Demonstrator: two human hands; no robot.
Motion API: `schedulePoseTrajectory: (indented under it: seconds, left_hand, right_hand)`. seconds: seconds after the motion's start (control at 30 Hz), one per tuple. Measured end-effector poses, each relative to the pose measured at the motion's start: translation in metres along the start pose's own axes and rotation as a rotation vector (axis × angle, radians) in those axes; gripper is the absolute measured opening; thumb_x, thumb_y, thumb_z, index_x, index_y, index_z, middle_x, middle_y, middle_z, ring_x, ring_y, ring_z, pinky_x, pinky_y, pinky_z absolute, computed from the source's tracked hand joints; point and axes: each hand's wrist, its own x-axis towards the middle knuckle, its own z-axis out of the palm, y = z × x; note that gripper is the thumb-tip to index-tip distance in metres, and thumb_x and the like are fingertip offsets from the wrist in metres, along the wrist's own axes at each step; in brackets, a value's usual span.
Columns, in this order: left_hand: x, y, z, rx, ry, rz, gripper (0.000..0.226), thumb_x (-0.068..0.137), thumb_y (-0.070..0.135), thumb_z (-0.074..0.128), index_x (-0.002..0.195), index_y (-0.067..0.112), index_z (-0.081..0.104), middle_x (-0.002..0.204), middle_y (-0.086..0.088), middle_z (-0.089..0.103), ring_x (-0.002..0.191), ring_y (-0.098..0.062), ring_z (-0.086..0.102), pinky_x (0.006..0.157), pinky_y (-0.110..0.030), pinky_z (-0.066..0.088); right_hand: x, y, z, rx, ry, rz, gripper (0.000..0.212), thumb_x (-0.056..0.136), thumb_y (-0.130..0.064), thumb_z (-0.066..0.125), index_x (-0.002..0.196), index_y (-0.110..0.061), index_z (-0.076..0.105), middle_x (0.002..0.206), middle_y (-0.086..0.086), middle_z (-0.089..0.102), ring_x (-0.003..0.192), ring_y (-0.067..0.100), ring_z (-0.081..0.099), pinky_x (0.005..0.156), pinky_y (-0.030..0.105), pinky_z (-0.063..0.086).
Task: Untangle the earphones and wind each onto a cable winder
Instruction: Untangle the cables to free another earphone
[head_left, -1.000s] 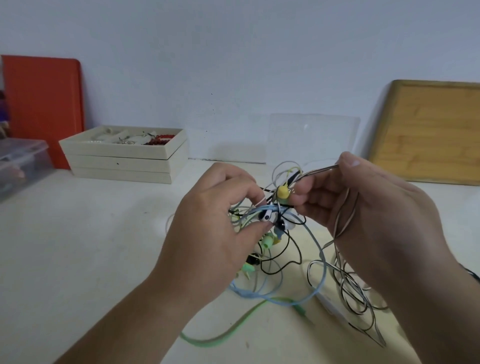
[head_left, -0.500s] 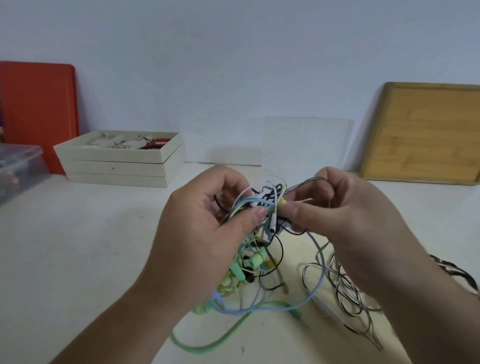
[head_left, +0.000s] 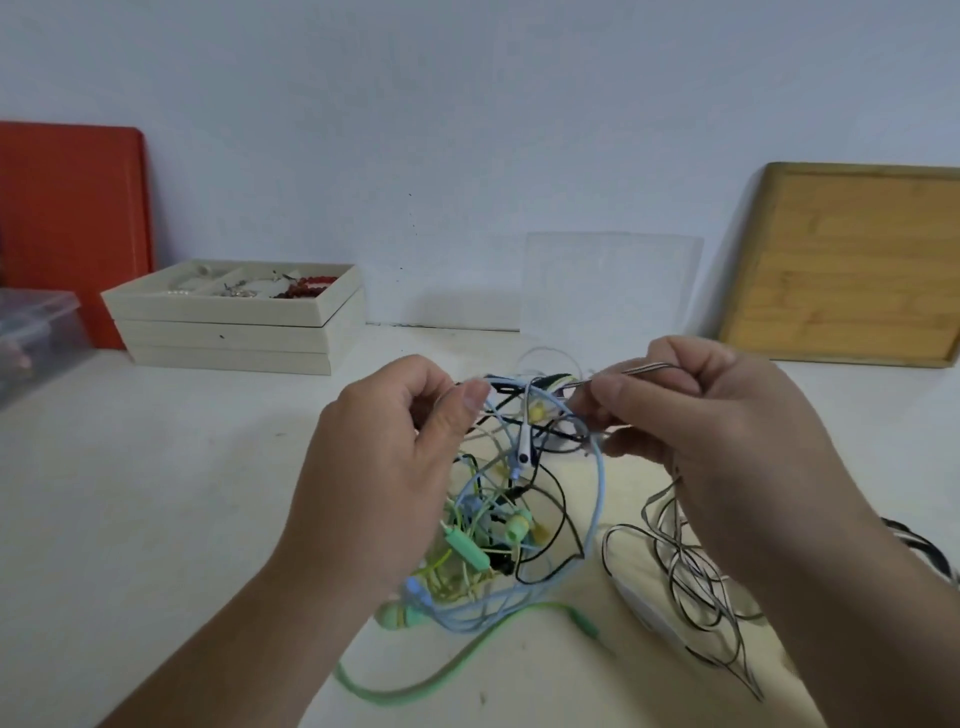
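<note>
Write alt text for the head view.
Left hand and right hand each pinch strands of a multicoloured tangle of earphone cables held above a white table. Stacked cream trays and a wooden board stand behind.

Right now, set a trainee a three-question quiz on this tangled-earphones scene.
1. True or false: the black-and-white striped earphone cable is pinched by the right hand.
2. What colour is the flat board leaning on the wall behind the stacked cream trays?
3. The thick mint-green cable lies: A) on the white table, B) in the trays, C) over the wooden board.

Key: 1 true; 2 red-orange; 3 A.
</note>
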Motion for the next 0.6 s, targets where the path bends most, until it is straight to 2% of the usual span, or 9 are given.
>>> schedulePoseTrajectory:
  seconds: [0.07,0.17,0.23,0.3,0.33,0.4,0.47,0.57,0.6]
  left_hand:
    - [0.001,-0.002,0.0,-0.008,-0.026,-0.056,0.049,0.088,0.057,0.045,0.073,0.015,0.066,0.048,0.001,0.048,0.047,-0.016,0.045,0.047,-0.019,0.035]
    - [0.003,-0.005,-0.001,-0.098,-0.054,-0.178,0.044,0.095,0.049,0.053,0.072,0.014,0.066,0.054,-0.009,0.056,0.046,-0.022,0.046,0.048,-0.016,0.034]
    - [0.006,-0.007,-0.001,-0.264,-0.03,-0.3,0.044,0.092,0.054,0.059,0.075,0.015,0.069,0.061,0.002,0.062,0.056,-0.016,0.056,0.067,-0.023,0.049]
    - [0.01,-0.006,-0.002,-0.485,0.011,-0.457,0.04,0.086,0.058,0.059,0.074,0.023,0.076,0.078,0.003,0.075,0.082,-0.023,0.069,0.092,-0.046,0.054]
    - [0.011,-0.005,-0.003,-0.518,0.034,-0.491,0.041,0.087,0.057,0.06,0.071,0.024,0.076,0.076,-0.001,0.075,0.081,-0.023,0.069,0.091,-0.045,0.054]
    - [0.009,-0.004,-0.005,-0.328,0.075,-0.433,0.048,0.091,0.047,0.064,0.06,0.01,0.069,0.056,-0.013,0.059,0.053,-0.018,0.053,0.062,-0.022,0.048]
    - [0.006,-0.003,-0.008,-0.098,0.111,-0.29,0.048,0.086,0.024,0.071,0.049,0.004,0.047,0.05,-0.016,0.045,0.043,-0.025,0.035,0.045,-0.015,0.033]
    - [0.005,-0.01,-0.006,0.19,0.113,-0.131,0.033,0.076,0.012,0.074,0.054,0.012,0.049,0.076,-0.006,0.066,0.065,-0.028,0.059,0.058,-0.028,0.044]
    - [0.004,-0.009,-0.005,0.252,0.126,-0.088,0.027,0.074,0.012,0.075,0.06,0.019,0.052,0.084,0.003,0.065,0.072,-0.021,0.059,0.063,-0.022,0.042]
  right_hand:
    - [0.002,-0.001,-0.002,0.074,0.038,0.035,0.05,0.086,0.001,0.066,0.045,-0.02,0.046,0.067,0.011,0.072,0.064,0.021,0.068,0.054,0.023,0.05]
    - [0.005,-0.001,-0.005,0.181,0.109,0.097,0.047,0.087,0.001,0.063,0.046,-0.018,0.049,0.063,0.01,0.069,0.061,0.023,0.066,0.052,0.024,0.051]
    - [0.008,0.0,-0.009,0.243,0.169,0.14,0.033,0.088,0.001,0.061,0.06,-0.012,0.05,0.063,0.01,0.068,0.059,0.025,0.068,0.052,0.026,0.053]
    - [0.011,0.0,-0.011,0.3,0.206,0.186,0.019,0.09,-0.001,0.059,0.073,-0.008,0.052,0.064,0.011,0.068,0.06,0.027,0.07,0.055,0.03,0.055]
    - [0.011,-0.001,-0.011,0.327,0.208,0.198,0.018,0.091,-0.001,0.058,0.075,-0.007,0.053,0.065,0.012,0.067,0.062,0.03,0.071,0.057,0.032,0.057]
    - [0.011,-0.003,-0.009,0.371,0.198,0.202,0.022,0.092,-0.002,0.057,0.072,-0.009,0.05,0.065,0.013,0.065,0.064,0.034,0.072,0.061,0.035,0.06]
    - [0.009,-0.006,-0.006,0.392,0.181,0.185,0.03,0.093,-0.003,0.057,0.066,-0.01,0.046,0.065,0.014,0.063,0.066,0.036,0.072,0.065,0.039,0.06]
    - [0.006,-0.009,-0.002,0.407,0.127,0.166,0.035,0.09,-0.004,0.058,0.062,-0.013,0.04,0.066,0.014,0.063,0.068,0.037,0.072,0.07,0.043,0.06]
    - [0.006,-0.009,-0.001,0.409,0.102,0.166,0.034,0.087,-0.006,0.06,0.061,-0.013,0.038,0.066,0.014,0.063,0.068,0.038,0.071,0.071,0.044,0.06]
